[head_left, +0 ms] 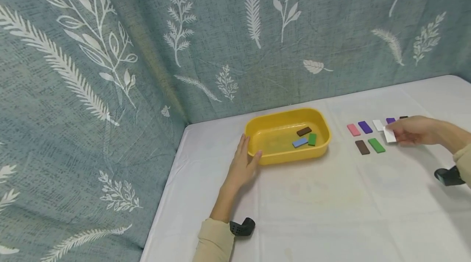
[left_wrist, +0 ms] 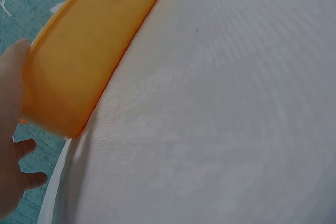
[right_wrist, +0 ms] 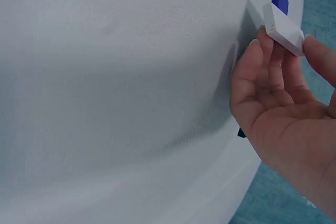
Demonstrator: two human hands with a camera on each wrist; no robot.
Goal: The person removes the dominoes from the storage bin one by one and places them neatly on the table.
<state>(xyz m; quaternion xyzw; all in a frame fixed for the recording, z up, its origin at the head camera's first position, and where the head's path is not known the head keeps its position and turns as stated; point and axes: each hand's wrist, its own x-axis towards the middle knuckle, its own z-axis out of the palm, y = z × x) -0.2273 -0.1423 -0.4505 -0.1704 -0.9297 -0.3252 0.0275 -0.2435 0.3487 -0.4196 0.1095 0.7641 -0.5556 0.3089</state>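
Note:
Between the thumb and fingers of my right hand is a white rectangular tile, pinched by its edge and tilted above the table. Around that hand lie another white tile, a purple tile and a dark tile, the last two partly hidden. My left hand touches the left end of a yellow tray, with its fingers extended along the side and its thumb at the front rim. Inside the tray are a brown tile, a blue tile and a green tile.
Right of the tray lie a pink tile, a second purple tile, a second brown tile and a second green tile. A white cloth covers the table. Behind it hangs a patterned teal curtain.

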